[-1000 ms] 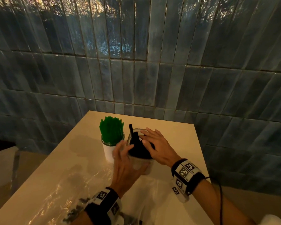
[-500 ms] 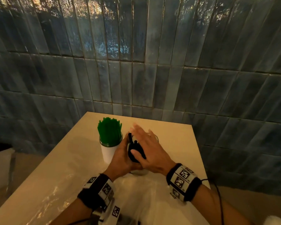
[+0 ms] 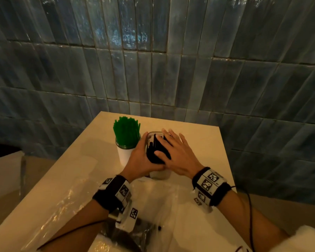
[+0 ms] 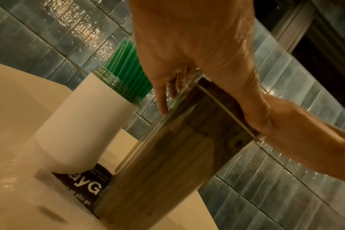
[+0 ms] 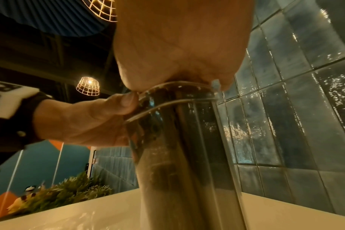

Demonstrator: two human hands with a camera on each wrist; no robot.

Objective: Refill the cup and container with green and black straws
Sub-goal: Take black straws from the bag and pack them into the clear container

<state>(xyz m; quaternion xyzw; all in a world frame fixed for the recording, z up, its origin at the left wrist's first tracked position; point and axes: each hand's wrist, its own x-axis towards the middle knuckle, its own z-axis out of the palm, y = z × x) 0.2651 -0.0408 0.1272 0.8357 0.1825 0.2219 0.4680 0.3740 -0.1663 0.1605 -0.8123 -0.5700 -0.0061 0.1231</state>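
A white cup [image 3: 125, 156] packed with green straws [image 3: 126, 132] stands near the back of the table. Just right of it is a clear container [image 3: 160, 174] filled with black straws [image 3: 154, 151]. My left hand [image 3: 143, 154] grips the container's left side just under the rim; the right wrist view shows its thumb [image 5: 128, 99] on the rim. My right hand [image 3: 174, 145] lies flat on the straw tops with fingers straight, its palm [image 5: 177, 46] resting on the container [image 5: 187, 155] mouth. The left wrist view shows the container [image 4: 167, 163] beside the cup [image 4: 85, 124].
A crumpled clear plastic bag [image 3: 153, 202] lies on the cream table [image 3: 198, 142] in front of me, with dark straws [image 3: 127, 233] inside near the front edge. A blue tiled wall [image 3: 153, 70] closes the back. A black printed label [image 4: 83, 186] lies by the cup's base.
My right hand has slid from the container's right side onto the straw tops and flattened. The black straw that stuck up is down among the others. My left hand has moved up to the rim.
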